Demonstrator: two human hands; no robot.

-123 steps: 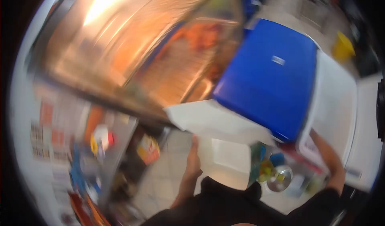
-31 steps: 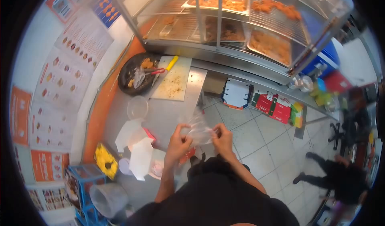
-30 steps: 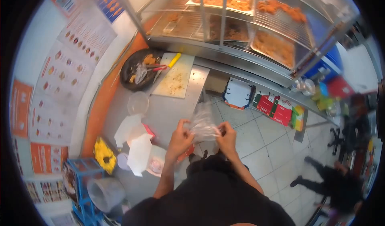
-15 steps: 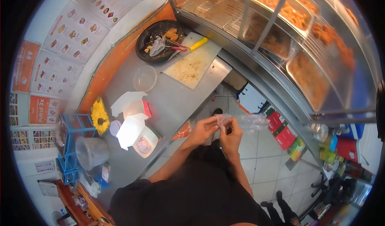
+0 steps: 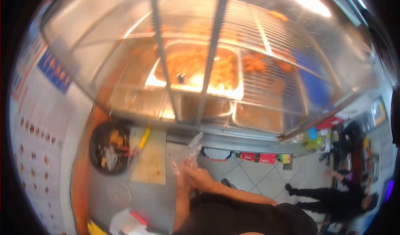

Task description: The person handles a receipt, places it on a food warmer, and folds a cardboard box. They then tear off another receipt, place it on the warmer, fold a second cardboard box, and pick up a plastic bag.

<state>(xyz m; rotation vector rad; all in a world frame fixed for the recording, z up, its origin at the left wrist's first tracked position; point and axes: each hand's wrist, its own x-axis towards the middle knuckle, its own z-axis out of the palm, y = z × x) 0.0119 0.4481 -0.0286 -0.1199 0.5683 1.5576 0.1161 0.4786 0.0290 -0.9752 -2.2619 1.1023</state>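
Both my hands are close together at the counter's edge, low in the middle of the view. A clear plastic bag sticks up from between them toward the glass case. My left hand is at the bag's lower end, its fingers blurred by motion. My right hand is closed on the bag beside it. Left of them lies a white cutting board with crumbs and a yellow-handled knife. A dark stone mortar holds food scraps, a crumpled bag and red-handled tongs.
A heated glass display case with a metal tray of fried food fills the upper view. A clear round lid or bowl and white box sit on the counter. Another person is at the right.
The view has swung up and toward the display case, which now fills the upper part. My hands have come near the counter's edge beside the case, the bag still between them.
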